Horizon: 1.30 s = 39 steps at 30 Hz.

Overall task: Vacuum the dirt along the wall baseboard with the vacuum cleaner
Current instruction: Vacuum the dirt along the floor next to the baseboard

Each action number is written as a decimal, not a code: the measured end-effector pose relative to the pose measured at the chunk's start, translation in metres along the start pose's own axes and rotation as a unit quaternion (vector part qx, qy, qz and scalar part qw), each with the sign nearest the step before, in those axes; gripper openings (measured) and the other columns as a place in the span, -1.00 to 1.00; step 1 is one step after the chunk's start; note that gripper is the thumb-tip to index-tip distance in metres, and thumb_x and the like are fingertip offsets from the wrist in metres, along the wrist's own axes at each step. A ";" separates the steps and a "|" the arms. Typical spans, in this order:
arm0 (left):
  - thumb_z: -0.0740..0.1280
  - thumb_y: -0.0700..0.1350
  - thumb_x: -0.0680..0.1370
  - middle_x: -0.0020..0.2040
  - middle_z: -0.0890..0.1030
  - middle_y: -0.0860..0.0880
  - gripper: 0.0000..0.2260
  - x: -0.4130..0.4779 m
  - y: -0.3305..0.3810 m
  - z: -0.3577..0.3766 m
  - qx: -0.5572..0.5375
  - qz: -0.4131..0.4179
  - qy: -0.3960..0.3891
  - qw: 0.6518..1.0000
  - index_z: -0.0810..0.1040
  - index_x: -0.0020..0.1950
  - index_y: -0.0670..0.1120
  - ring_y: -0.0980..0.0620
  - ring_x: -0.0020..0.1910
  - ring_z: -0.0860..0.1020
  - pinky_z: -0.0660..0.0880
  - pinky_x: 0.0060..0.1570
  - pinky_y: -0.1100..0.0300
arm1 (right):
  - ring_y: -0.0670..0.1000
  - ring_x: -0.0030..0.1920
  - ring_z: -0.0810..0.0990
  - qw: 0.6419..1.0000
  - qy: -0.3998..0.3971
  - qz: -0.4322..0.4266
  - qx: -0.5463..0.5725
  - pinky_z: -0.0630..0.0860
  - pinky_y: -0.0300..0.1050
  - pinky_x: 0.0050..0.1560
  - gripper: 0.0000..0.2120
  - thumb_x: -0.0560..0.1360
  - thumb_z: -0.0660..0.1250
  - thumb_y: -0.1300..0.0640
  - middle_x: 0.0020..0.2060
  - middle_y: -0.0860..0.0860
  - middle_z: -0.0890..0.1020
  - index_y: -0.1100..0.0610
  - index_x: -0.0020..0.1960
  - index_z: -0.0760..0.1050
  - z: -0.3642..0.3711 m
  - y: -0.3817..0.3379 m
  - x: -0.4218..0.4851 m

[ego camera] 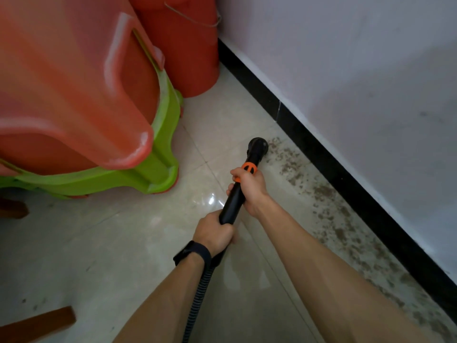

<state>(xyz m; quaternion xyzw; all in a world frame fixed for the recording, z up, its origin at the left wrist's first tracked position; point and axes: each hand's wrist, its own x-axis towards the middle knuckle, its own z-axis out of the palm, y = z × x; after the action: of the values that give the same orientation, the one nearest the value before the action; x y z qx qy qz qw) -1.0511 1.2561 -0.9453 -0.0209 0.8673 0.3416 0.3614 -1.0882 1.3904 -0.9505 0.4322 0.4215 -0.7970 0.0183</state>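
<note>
The black plastic vacuum wand with an orange collar (231,206) is slanting down toward the pale glossy tiled floor (111,243). Its round black nozzle (258,145) is sitting just beside the far end of the brown speckled dirt (329,206), which is lying along the black baseboard (321,157). The right hand (251,191) is gripping the wand at the collar. The left hand (212,233), wearing a black wristband (193,252), is clenching the wand's rear end, where the ribbed black hose (197,300) is trailing away. Stacked red and green plastic stools (86,95) are standing to the left.
</note>
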 end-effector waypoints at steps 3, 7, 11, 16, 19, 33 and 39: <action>0.32 -0.08 0.12 -0.37 0.63 0.00 -0.79 0.011 0.007 0.003 0.008 0.010 0.007 1.000 0.56 -0.27 -0.01 -0.01 -0.39 0.62 0.56 -0.43 0.18 | 0.02 -0.51 0.47 1.000 -0.002 -0.005 -0.002 0.55 -0.07 -0.38 -0.81 0.54 0.37 0.34 -0.35 0.08 0.43 0.18 -0.03 0.36 -0.002 -0.009 0.008; 0.27 -0.05 0.16 -0.38 0.60 0.02 -0.80 0.022 0.018 0.006 0.042 0.033 0.016 0.998 0.54 -0.26 0.01 0.03 -0.41 0.58 0.45 -0.48 0.24 | 0.02 -0.51 0.46 1.000 0.000 -0.009 0.011 0.53 -0.07 -0.39 -0.82 0.53 0.38 0.35 -0.36 0.07 0.43 0.20 -0.10 0.38 -0.007 -0.021 0.016; 0.26 -0.05 0.21 -0.41 0.56 0.05 -0.88 0.027 0.030 0.013 0.050 0.043 0.014 0.998 0.50 -0.29 0.02 0.06 -0.44 0.54 0.32 -0.53 0.33 | 0.02 -0.51 0.46 1.000 0.009 -0.011 0.016 0.53 -0.06 -0.39 -0.84 0.53 0.38 0.35 -0.35 0.07 0.43 0.21 -0.10 0.40 -0.016 -0.030 0.023; 0.28 -0.08 0.22 -0.40 0.59 0.03 -0.87 0.036 0.035 0.021 0.029 0.040 -0.005 0.999 0.53 -0.26 0.02 0.03 -0.43 0.57 0.39 -0.50 0.30 | 0.01 -0.52 0.47 0.999 0.033 -0.026 0.002 0.53 -0.08 -0.40 -0.85 0.54 0.37 0.34 -0.32 0.08 0.44 0.21 -0.08 0.40 -0.024 -0.036 0.028; 0.29 -0.09 0.19 -0.43 0.58 0.04 -0.86 0.040 0.034 0.027 0.014 0.029 -0.021 0.999 0.54 -0.28 0.02 0.10 -0.50 0.54 0.35 -0.58 0.36 | 0.01 -0.51 0.47 0.998 0.045 -0.036 -0.022 0.53 -0.06 -0.37 -0.84 0.55 0.36 0.34 -0.33 0.08 0.43 0.20 -0.09 0.38 -0.027 -0.036 0.030; 0.30 -0.11 0.16 -0.38 0.58 0.01 -0.83 0.046 0.030 0.010 0.018 0.035 -0.039 0.998 0.54 -0.27 -0.01 0.05 -0.44 0.54 0.37 -0.56 0.33 | 0.02 -0.49 0.47 0.999 0.025 -0.012 0.025 0.54 -0.06 -0.38 -0.73 0.50 0.40 0.36 -0.32 0.08 0.43 0.17 0.07 0.36 -0.016 -0.031 0.036; 0.28 -0.06 0.15 -0.33 0.64 -0.03 -0.82 0.034 -0.007 -0.025 0.064 0.026 -0.010 0.998 0.54 -0.28 -0.02 -0.05 -0.29 0.62 0.47 -0.38 0.24 | 0.03 -0.50 0.51 1.000 0.009 0.001 0.027 0.56 -0.03 -0.34 -0.77 0.52 0.39 0.34 -0.30 0.10 0.44 0.19 0.02 0.35 0.016 0.001 0.019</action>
<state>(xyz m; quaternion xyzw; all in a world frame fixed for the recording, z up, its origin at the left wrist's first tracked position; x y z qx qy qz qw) -1.0895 1.2432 -0.9586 0.0281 0.8838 0.2949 0.3621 -1.1102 1.3856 -0.9601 0.4401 0.3999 -0.8039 0.0035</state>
